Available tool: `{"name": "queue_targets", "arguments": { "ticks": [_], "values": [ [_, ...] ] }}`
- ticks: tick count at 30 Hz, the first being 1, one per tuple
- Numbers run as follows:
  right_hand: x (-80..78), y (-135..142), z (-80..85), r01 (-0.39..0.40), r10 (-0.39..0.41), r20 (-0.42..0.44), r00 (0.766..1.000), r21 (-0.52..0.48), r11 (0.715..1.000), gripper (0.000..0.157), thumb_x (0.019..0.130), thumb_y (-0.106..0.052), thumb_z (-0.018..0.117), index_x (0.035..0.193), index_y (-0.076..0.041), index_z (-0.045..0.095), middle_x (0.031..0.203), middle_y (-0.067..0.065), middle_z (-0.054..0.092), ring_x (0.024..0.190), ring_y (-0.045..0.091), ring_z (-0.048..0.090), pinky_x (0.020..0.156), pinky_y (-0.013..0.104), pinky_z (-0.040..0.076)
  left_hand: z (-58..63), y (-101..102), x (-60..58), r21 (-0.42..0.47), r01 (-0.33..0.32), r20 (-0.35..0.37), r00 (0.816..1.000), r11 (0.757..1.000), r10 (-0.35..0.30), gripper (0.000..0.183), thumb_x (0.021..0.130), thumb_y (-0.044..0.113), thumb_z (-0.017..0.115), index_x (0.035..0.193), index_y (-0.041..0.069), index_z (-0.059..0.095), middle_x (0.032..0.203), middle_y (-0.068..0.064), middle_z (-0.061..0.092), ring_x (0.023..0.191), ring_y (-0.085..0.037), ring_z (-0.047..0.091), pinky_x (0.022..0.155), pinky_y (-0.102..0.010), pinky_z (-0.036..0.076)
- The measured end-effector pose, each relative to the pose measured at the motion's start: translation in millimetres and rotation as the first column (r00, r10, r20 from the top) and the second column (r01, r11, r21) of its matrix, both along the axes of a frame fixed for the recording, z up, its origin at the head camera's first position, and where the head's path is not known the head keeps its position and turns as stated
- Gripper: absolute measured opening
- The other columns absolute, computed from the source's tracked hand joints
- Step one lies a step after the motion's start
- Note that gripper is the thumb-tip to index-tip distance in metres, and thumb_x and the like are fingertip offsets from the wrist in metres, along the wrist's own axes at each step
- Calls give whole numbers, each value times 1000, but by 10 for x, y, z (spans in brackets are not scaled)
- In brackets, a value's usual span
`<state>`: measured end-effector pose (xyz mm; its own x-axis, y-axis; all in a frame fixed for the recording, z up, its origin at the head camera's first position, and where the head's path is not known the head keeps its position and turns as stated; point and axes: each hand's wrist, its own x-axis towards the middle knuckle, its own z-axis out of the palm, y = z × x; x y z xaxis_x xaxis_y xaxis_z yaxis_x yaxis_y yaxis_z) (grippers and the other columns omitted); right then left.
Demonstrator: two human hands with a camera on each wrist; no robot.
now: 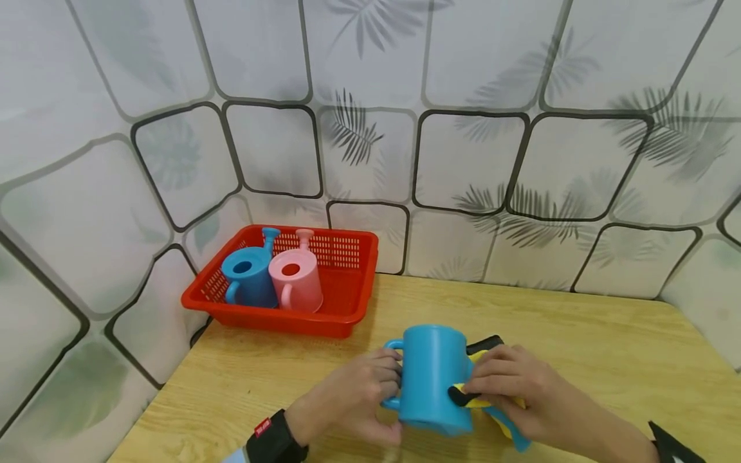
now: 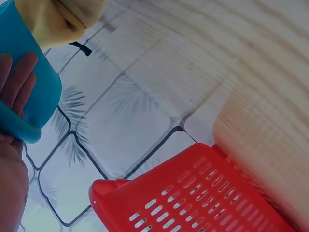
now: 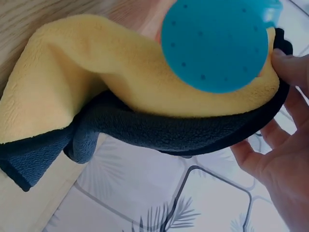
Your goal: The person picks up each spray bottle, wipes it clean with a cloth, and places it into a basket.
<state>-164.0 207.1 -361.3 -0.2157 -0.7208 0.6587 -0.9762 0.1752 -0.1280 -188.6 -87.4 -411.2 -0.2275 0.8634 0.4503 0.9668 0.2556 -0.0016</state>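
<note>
A blue toy watering can (image 1: 431, 373) is held over the table, lying on its side. My left hand (image 1: 367, 389) grips it by the handle (image 1: 391, 403), which faces left. My right hand (image 1: 523, 389) pinches a cloth (image 3: 72, 72), yellow on one face and dark on the other, against the can's spout side. In the right wrist view the can's round sprinkler head (image 3: 212, 48), dotted with small holes, overlaps the yellow face. The cloth's far end hangs loose there. The left wrist view shows fingers (image 2: 21, 82) lying along the can's side.
A red perforated basket (image 1: 278, 325) stands at the back left of the wooden table (image 1: 556, 328). Inside it are a blue watering can (image 1: 255, 286) and a pink watering can (image 1: 303, 283), side by side. A patterned wall covering (image 1: 370, 161) rises behind and to the left.
</note>
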Motion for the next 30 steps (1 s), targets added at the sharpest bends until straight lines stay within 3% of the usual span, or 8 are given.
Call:
{"name": "queue_targets", "arguments": {
  "ticks": [6,9,16,24,30],
  "values": [
    [92,-26,36,-119,118,39,992,26,993,26,102,-14,45,108,-11,70,100,1,70,97,20,55,86,30,40,3,-11,-23,57,-2,50,999,998,-1,24,75,35,69,66,14,62,68,6,64,78,-8,58,98,-28,47],
    [115,-23,42,-125,122,56,991,43,991,31,103,-15,39,109,-11,69,102,1,69,98,21,54,84,33,41,2,-21,-31,63,-4,71,997,998,0,24,74,35,69,64,15,60,67,6,64,77,-7,57,97,-28,47],
    [157,-25,59,-71,68,38,997,79,994,34,105,-19,36,108,-15,70,103,-1,67,98,19,55,81,34,45,6,-38,-35,83,7,105,994,997,-16,25,73,34,70,64,14,59,66,5,63,76,-6,57,97,-28,48],
    [80,-34,40,-49,51,-130,990,16,999,29,103,-18,44,101,-11,72,97,3,70,91,23,57,76,33,46,21,-38,-33,97,15,133,991,995,-27,24,74,33,70,64,14,60,66,5,64,77,-6,57,96,-27,48],
    [25,4,27,9,-10,-170,985,-5,1000,31,103,-22,45,99,-10,73,95,4,70,88,21,59,74,32,49,28,-28,-19,107,41,139,989,993,-55,23,74,32,69,64,14,61,67,5,65,79,-5,59,97,-26,47]
  ]
}}
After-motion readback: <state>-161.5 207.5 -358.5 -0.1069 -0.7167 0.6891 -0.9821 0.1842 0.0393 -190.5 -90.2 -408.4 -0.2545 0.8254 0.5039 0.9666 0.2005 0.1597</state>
